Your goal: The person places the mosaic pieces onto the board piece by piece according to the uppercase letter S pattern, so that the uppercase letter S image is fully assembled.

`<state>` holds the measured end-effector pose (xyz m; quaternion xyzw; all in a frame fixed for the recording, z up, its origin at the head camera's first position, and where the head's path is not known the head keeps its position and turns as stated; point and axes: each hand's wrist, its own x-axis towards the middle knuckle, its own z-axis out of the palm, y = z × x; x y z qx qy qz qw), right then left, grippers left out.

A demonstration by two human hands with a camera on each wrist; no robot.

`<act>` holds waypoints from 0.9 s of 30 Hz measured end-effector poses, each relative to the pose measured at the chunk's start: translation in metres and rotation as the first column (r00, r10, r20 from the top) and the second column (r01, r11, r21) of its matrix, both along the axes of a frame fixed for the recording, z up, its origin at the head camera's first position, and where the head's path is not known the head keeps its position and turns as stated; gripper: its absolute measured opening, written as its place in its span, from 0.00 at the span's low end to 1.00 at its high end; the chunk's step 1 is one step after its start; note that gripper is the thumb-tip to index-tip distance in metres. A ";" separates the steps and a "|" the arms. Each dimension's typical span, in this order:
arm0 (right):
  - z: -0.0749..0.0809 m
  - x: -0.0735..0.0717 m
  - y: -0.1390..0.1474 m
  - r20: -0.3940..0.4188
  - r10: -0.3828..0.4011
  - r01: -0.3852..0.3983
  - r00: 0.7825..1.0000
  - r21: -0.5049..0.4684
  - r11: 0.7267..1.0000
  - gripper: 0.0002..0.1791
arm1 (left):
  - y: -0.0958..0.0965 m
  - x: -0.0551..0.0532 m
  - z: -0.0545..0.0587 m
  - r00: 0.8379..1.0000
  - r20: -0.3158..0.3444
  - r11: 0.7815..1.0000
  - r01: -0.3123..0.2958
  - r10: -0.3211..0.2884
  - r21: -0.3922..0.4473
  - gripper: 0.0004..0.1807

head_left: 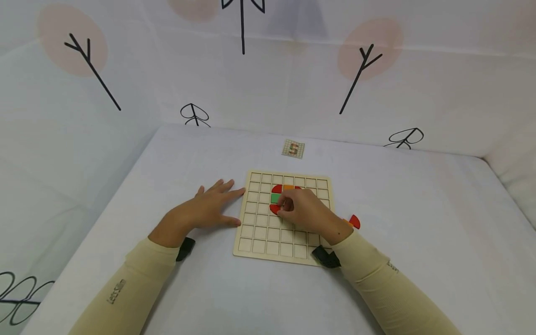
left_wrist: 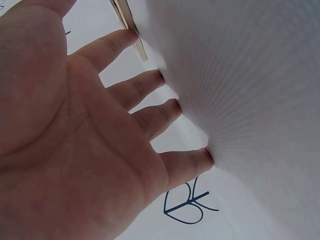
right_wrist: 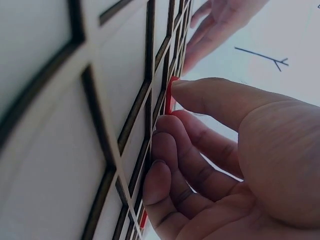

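The left hand (head_left: 208, 208) is spread, fingers extended, at the 9 o'clock edge of the grid board (head_left: 260, 232) on the table (head_left: 217, 298). The right hand (head_left: 307, 211) pinches a red piece (head_left: 274, 209) between thumb and forefinger at 10 o'clock from board centre; its seating is partly hidden. A green piece (head_left: 275, 198) adjoins at 12 o'clock. A patterned card (head_left: 293, 149) lies beyond the board at 12 o'clock.

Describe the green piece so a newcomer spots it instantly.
Find the pale gridded board on the white table. Just left of the right hand, look between two red pieces, one beyond, one nearer. The green piece there is the only green one visible on the board.
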<state>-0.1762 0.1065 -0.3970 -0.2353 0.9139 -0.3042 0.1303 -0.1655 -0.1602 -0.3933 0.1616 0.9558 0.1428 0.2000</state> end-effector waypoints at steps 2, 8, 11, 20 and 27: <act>0.000 0.000 0.000 0.003 -0.001 0.001 1.000 0.001 1.000 0.06 | 0.000 0.000 0.000 1.000 0.000 1.000 0.000 0.000 0.000 0.49; 0.000 0.001 0.000 0.012 -0.007 0.008 1.000 -0.006 1.000 0.07 | 0.000 0.000 0.000 1.000 -0.002 1.000 0.001 -0.001 0.000 0.49; 0.000 0.001 0.000 0.009 -0.007 0.007 1.000 -0.009 1.000 0.07 | 0.000 0.000 0.000 1.000 0.001 1.000 -0.001 0.001 0.003 0.49; -0.001 0.001 -0.001 0.011 -0.021 0.021 1.000 -0.005 1.000 0.07 | 0.001 0.001 0.002 1.000 0.004 1.000 -0.011 0.011 0.006 0.49; -0.001 0.001 -0.001 0.007 -0.029 0.029 1.000 -0.020 0.999 0.06 | 0.001 0.000 0.001 1.000 0.002 1.000 -0.011 0.011 0.000 0.49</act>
